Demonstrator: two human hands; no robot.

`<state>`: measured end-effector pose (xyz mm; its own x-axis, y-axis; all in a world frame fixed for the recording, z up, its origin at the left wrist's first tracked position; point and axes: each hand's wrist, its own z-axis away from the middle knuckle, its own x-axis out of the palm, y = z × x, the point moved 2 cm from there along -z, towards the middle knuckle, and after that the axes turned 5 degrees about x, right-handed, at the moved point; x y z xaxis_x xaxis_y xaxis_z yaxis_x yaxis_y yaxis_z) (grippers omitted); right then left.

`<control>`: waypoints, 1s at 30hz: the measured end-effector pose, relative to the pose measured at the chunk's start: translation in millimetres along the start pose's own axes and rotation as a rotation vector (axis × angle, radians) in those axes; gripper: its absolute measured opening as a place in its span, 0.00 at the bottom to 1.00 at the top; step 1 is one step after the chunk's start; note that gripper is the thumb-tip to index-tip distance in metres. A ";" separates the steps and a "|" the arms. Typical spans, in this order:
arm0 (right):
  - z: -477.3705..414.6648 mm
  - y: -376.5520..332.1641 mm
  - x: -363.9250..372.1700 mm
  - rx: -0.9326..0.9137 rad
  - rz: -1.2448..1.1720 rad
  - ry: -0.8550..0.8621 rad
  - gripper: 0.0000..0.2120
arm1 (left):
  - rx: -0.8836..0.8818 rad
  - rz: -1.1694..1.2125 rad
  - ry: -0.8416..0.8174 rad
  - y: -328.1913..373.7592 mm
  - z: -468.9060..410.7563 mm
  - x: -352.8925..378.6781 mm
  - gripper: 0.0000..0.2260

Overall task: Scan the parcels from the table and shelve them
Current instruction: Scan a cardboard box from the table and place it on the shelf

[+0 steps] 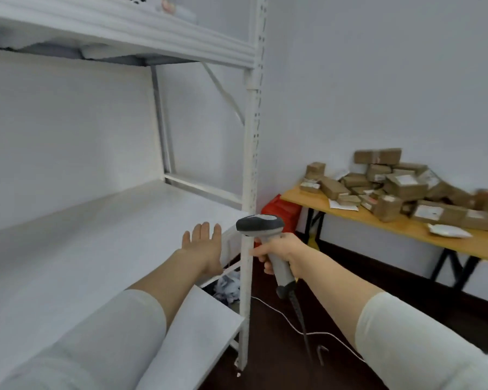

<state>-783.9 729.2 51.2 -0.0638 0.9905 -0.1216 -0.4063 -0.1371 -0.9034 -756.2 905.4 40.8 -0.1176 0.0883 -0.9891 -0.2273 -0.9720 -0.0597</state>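
Note:
A heap of brown cardboard parcels (400, 187) lies on a wooden table (423, 230) at the right, along with a white soft bag parcel (448, 230). A white metal shelf unit (102, 235) fills the left; its middle board holds nothing. My left hand (203, 246) stretches out over the shelf's right edge, fingers straight, holding nothing. My right hand (279, 250) grips the handle of a grey barcode scanner (261, 226), just right of the shelf's front post (250, 170). The scanner's cable hangs toward the floor.
A red bag (282, 211) sits on the floor between the shelf post and the table. Crumpled cloth (227, 285) lies on the lower shelf level. A white cable (307, 330) runs across the dark floor. White walls close off the corner.

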 end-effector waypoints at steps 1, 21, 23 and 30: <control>1.6 4.7 -24.7 0.005 0.003 0.041 0.10 | 0.051 -0.013 0.004 24.2 -11.5 -1.9 0.46; -86.7 64.1 -428.2 0.194 -0.276 0.795 0.10 | 0.671 -0.071 -0.125 398.5 -316.5 -17.4 0.46; -109.2 50.9 -459.9 0.173 -0.310 0.840 0.09 | 0.688 -0.062 -0.140 421.7 -351.6 -26.7 0.46; -172.5 43.7 -531.5 0.174 -0.344 0.874 0.06 | 0.697 -0.005 -0.216 484.8 -445.2 -41.3 0.46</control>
<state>-610.5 198.1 5.4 0.7589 0.6232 -0.1886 -0.4102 0.2327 -0.8818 -431.1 333.6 -7.1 -0.2870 0.2030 -0.9362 -0.7826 -0.6133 0.1070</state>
